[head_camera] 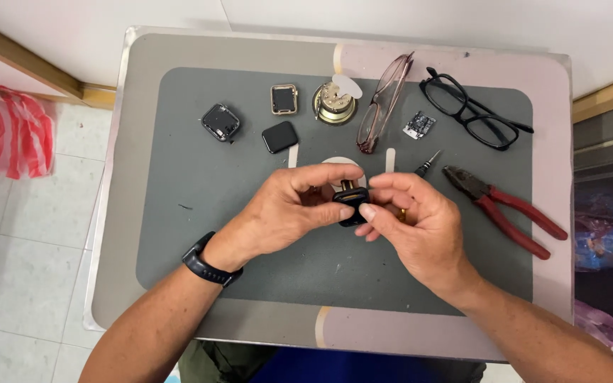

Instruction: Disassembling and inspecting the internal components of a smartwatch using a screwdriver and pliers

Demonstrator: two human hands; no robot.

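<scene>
A small black watch case was held between both hands above the middle of the grey mat. The left hand had its thumb and forefinger closed on the case from the left; the right hand pinched it from the right, with the thumb pressed on its front face. The other fingers of both hands were curled loosely. A dark band sat on the left wrist.

Taking the case as reference: just behind it lay a white round part, mostly hidden by the fingers. Further behind stood a brass round mechanism. Behind and to the left lay a gold-rimmed watch body, a black square screen and a dark watch body. Behind and to the right lay reddish-framed glasses, a small circuit board and black-framed glasses. A small screwdriver lay just right of the hands, and red-handled pliers well to the right. The mat rested on the counter.
</scene>
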